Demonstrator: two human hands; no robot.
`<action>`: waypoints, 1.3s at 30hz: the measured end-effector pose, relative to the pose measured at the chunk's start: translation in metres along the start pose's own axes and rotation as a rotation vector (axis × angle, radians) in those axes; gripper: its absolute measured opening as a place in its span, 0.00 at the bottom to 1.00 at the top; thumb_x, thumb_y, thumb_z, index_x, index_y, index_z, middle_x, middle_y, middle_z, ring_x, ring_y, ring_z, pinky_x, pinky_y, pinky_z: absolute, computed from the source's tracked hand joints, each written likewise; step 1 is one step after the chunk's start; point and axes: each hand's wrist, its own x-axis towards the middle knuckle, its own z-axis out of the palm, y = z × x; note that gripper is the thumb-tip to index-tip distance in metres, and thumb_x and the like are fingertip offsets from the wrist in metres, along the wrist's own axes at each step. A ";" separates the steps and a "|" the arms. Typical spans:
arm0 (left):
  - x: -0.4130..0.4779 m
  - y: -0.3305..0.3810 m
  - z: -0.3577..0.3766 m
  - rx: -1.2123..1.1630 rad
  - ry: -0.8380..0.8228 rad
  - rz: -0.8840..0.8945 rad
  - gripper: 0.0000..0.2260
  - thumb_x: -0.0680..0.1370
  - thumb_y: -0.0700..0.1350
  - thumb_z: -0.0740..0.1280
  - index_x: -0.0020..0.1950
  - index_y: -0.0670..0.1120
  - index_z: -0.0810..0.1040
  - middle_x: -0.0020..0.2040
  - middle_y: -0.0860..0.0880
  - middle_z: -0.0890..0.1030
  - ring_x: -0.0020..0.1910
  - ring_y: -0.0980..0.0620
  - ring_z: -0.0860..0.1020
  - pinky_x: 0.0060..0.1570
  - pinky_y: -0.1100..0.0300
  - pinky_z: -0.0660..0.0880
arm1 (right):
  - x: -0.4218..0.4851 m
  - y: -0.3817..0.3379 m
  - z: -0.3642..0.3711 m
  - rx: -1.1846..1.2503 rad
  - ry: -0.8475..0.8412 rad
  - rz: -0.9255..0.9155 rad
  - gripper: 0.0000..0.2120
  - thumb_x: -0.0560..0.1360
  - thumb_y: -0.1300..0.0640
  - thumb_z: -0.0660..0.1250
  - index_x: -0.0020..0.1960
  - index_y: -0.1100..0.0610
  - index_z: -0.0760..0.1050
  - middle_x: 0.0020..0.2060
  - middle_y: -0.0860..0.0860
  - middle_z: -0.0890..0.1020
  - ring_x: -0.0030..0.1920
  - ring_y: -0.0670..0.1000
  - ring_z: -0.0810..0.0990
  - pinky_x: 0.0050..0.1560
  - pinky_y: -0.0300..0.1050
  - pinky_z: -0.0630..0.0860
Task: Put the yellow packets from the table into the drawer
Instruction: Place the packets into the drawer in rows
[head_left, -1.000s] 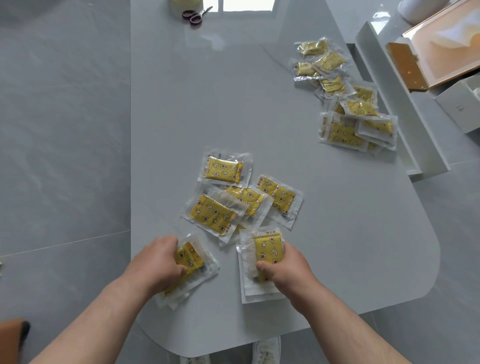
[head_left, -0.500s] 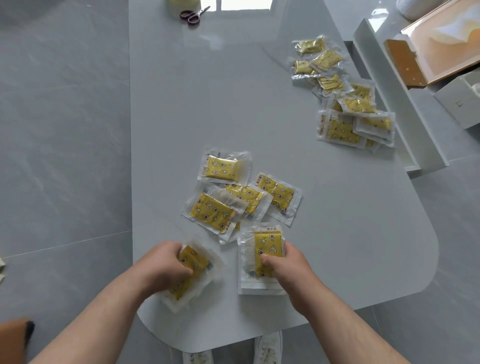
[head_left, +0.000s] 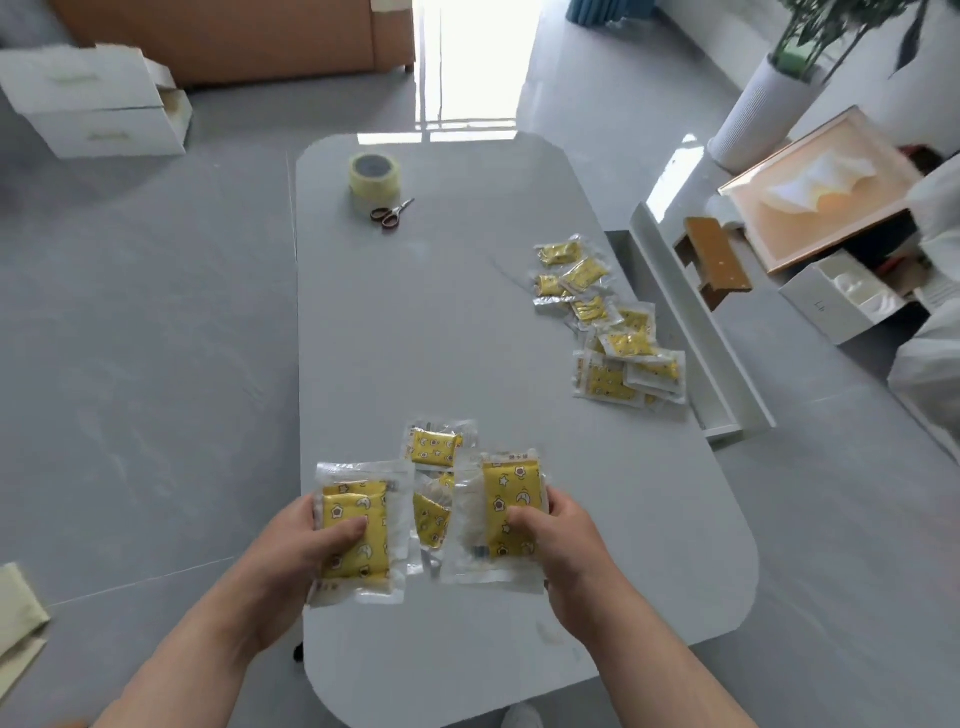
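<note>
My left hand grips a stack of yellow packets in clear wrappers, lifted off the white table. My right hand grips a second stack of yellow packets, also raised. Between and behind them, a few loose packets lie on the table near its front. A scattered pile of several more packets lies at the table's right edge. Just beyond that edge, the white drawer stands pulled out.
A tape roll and scissors sit at the table's far end. White boxes stand on the floor far left. On the right floor are a framed picture, a white box and a white planter.
Both hands have lifted their stacks of packets off the table. My head has tilted up, so the far end of the table and the room now show.
</note>
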 end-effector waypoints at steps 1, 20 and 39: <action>-0.014 0.015 0.003 -0.023 -0.022 0.012 0.23 0.64 0.41 0.73 0.57 0.37 0.76 0.50 0.36 0.83 0.43 0.40 0.83 0.38 0.51 0.81 | -0.014 -0.017 0.001 0.010 -0.006 -0.020 0.11 0.68 0.65 0.66 0.49 0.57 0.81 0.47 0.59 0.85 0.48 0.59 0.83 0.53 0.56 0.79; -0.220 0.152 0.091 -0.082 -0.224 0.227 0.25 0.63 0.36 0.69 0.60 0.36 0.74 0.50 0.37 0.81 0.42 0.41 0.83 0.40 0.51 0.82 | -0.277 -0.142 -0.056 0.213 0.180 -0.197 0.10 0.76 0.65 0.62 0.48 0.56 0.81 0.41 0.54 0.86 0.47 0.58 0.83 0.56 0.58 0.79; -0.335 0.045 0.406 0.143 -0.422 0.242 0.19 0.63 0.34 0.69 0.54 0.35 0.76 0.42 0.38 0.84 0.36 0.41 0.83 0.33 0.52 0.81 | -0.471 -0.031 -0.346 0.438 0.469 -0.370 0.07 0.76 0.65 0.63 0.49 0.62 0.80 0.44 0.62 0.85 0.48 0.63 0.83 0.52 0.59 0.79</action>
